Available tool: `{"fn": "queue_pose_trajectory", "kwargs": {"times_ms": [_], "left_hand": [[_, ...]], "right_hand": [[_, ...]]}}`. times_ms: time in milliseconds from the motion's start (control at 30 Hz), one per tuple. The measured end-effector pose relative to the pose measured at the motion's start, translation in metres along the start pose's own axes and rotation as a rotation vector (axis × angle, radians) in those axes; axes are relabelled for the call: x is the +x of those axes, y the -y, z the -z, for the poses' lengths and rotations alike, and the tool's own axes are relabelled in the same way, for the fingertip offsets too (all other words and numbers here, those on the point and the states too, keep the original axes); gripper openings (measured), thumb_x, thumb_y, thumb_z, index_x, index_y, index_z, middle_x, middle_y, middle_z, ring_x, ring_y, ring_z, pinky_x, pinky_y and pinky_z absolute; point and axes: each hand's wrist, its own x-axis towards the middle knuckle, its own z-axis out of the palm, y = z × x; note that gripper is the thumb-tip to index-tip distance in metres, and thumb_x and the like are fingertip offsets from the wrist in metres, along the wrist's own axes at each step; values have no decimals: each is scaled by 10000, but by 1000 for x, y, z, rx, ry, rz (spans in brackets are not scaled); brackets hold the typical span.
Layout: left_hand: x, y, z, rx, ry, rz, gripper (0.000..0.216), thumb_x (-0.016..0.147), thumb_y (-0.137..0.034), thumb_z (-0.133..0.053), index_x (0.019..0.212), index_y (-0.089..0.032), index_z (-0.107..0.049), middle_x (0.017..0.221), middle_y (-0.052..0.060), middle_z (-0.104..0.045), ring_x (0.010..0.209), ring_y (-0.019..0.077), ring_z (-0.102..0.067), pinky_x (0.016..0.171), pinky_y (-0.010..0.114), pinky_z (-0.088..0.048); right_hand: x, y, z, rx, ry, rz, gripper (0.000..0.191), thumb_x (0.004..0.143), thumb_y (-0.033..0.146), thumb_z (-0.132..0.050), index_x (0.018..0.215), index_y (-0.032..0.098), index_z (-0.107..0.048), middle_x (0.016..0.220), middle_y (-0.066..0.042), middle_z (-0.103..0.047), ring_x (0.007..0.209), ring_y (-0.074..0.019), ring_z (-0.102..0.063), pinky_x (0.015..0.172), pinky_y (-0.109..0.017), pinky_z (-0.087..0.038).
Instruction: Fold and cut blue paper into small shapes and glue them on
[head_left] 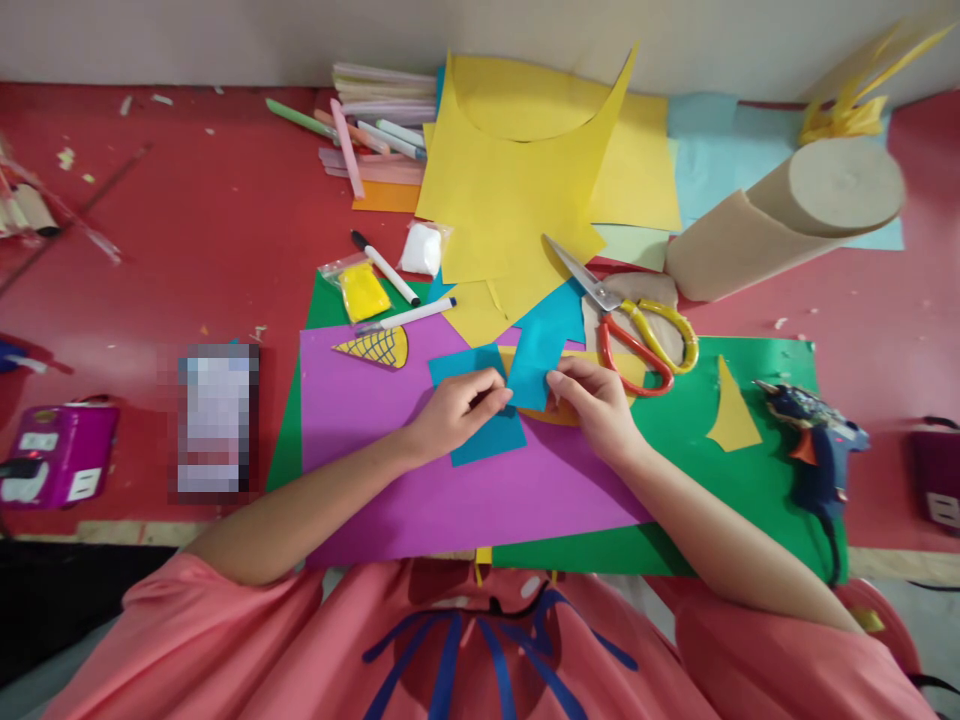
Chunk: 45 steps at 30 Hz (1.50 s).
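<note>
Between my two hands is a small blue piece of paper (537,362), tilted a little. My left hand (459,412) pinches its left edge, thumb against fingers. At its right edge my right hand (596,405) has it pinched too. A second, darker blue paper square (487,447) lies on the purple sheet (390,490) under my left hand. Part of a yellow paper piece (544,416) shows behind the held paper. To the left lies a yellow paper cone with a dark grid (382,347). Scissors (611,310) with red and yellow handles rest beyond my right hand.
A glue gun (821,450) lies on the green sheet (720,510) at right. Markers (412,315), a yellow clay packet (365,292) and a white packet (422,248) lie at upper left. Cut yellow sheets (510,190) and a beige roll (772,225) stand behind.
</note>
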Motion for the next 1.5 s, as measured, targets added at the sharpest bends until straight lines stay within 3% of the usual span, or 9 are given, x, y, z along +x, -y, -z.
{"fn": "queue_pose_trajectory", "kwargs": {"times_ms": [100, 233, 400, 567, 767, 1000, 1100, 1333, 1500], "left_hand": [[0, 0, 0, -42, -19, 10, 318, 927, -404, -483, 696, -186, -483, 619, -44, -500, 559, 80, -460, 539, 201, -368], [0, 3, -3, -187, -103, 15, 193, 893, -385, -562, 897, -196, -526, 726, -29, -575, 607, 75, -534, 547, 175, -430], [1, 13, -10, -305, -143, -38, 346, 860, -382, -635, 1099, -215, -450, 852, -9, -630, 574, 52, -573, 534, 160, -480], [1, 15, -12, -259, -121, -7, 390, 873, -370, -614, 1190, -228, -438, 879, -2, -659, 610, 77, -633, 571, 193, -530], [0, 5, -5, -171, 12, -37, 219, 866, -334, -572, 1031, -191, -580, 806, 10, -702, 677, 119, -666, 622, 219, -539], [-4, 5, 1, -252, 117, -42, 518, 709, -610, -696, 949, -154, -640, 830, 56, -708, 683, 166, -659, 622, 270, -550], [-3, 6, -1, -263, 64, 42, 467, 762, -591, -650, 895, -144, -644, 803, 60, -702, 694, 172, -656, 634, 284, -546], [3, 6, 0, -357, -122, 189, 354, 858, -524, -561, 826, -174, -607, 615, -12, -556, 554, 115, -538, 480, 217, -433], [-1, 2, 1, -248, -173, 135, 322, 893, -458, -526, 729, -181, -551, 526, -68, -341, 448, 63, -333, 409, 191, -280]], "right_hand": [[-1, 2, -2, -19, -3, -20, 274, 774, 414, -717, 695, 180, -598, 558, 22, -575, 512, -96, -500, 513, -233, -399], [-3, 1, -4, -17, -12, -27, 332, 751, 444, -733, 674, 192, -531, 551, 46, -498, 490, -85, -438, 467, -224, -346], [-5, -5, -7, -147, -15, 82, 376, 775, 422, -726, 638, 201, -454, 572, 66, -402, 509, -76, -355, 479, -231, -281], [-5, -3, -7, -229, 114, 157, 367, 815, 452, -682, 641, 202, -478, 630, 33, -475, 571, -108, -420, 548, -262, -342], [-4, 5, -7, -286, 277, 307, 440, 856, 472, -634, 548, 205, -469, 627, 8, -467, 631, -140, -465, 638, -296, -408], [-4, 8, -9, -256, 342, 346, 440, 853, 423, -659, 529, 204, -458, 607, 15, -447, 624, -138, -460, 622, -293, -404], [-6, 7, -8, -274, 311, 315, 457, 856, 432, -649, 525, 200, -436, 606, 19, -436, 611, -128, -438, 608, -286, -388], [-5, -1, -1, -107, 17, 91, 327, 837, 470, -648, 684, 198, -552, 659, 20, -522, 595, -113, -474, 566, -259, -422], [-5, -1, -3, -3, 82, -39, 288, 785, 449, -710, 872, 201, -591, 674, 19, -624, 500, -118, -558, 458, -250, -472]]}}
